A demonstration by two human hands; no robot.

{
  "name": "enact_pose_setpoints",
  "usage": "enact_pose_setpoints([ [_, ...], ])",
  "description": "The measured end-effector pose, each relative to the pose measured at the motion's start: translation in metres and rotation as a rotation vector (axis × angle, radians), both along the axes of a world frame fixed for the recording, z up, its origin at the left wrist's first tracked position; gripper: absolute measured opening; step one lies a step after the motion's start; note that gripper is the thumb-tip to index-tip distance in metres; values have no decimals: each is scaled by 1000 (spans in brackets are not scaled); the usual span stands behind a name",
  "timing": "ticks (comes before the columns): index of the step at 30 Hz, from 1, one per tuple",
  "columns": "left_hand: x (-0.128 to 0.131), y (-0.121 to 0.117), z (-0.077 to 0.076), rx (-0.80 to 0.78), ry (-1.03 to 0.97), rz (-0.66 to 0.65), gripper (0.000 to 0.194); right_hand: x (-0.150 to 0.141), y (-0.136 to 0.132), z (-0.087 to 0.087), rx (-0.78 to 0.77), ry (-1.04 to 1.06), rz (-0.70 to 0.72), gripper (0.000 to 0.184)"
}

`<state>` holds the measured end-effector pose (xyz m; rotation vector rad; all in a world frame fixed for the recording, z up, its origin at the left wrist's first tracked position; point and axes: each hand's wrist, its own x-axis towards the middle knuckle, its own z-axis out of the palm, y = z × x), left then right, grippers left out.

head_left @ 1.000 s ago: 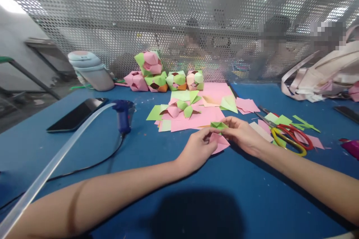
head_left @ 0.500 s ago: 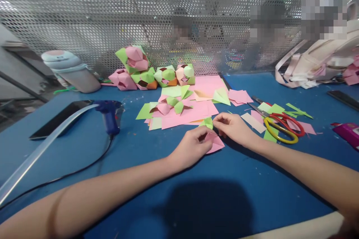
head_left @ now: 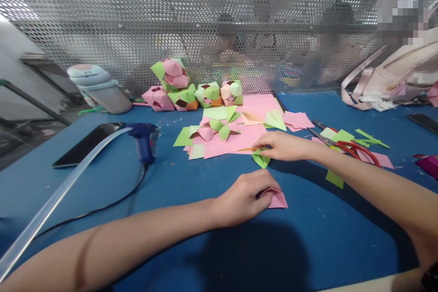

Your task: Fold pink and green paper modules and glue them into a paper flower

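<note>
My left hand (head_left: 251, 194) is closed on a folded pink paper piece (head_left: 278, 199) low over the blue table; the fingers hide part of it. Farther back, my right hand (head_left: 282, 146) has its fingertips closed on a folded green paper piece (head_left: 261, 159), just in front of the paper stack. Pink sheets (head_left: 229, 141) form that stack, and joined pink and green folded petals (head_left: 215, 130) lie on top. A pale green folded piece (head_left: 275, 119) rests at its right side.
Finished paper balls (head_left: 185, 96) line the perforated metal screen (head_left: 137, 32). At left are a blue glue gun (head_left: 143, 143) with its cord and clear stick, a phone (head_left: 87, 143) and a bottle (head_left: 102, 89). Scissors (head_left: 356, 148) lie among scraps at right; a pale bag (head_left: 393, 77) stands behind.
My hands have parted. The left has come nearer with the pink piece, while the right has swung left and over the green piece. The view has shifted slightly.
</note>
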<state>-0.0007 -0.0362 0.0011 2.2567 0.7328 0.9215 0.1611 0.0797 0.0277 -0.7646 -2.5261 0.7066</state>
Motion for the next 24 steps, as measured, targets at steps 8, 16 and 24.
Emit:
enact_pose_setpoints([
  [8,-7,11,3,-368,-126,330,18,22,-1,-9,-264,135,-258,9],
  [16,-4,24,-1,-630,-342,433,17,40,-42,-5,-661,548,-395,10],
  [24,-1,23,-3,-645,-369,355,14,14,-63,-19,-448,401,-363,11],
])
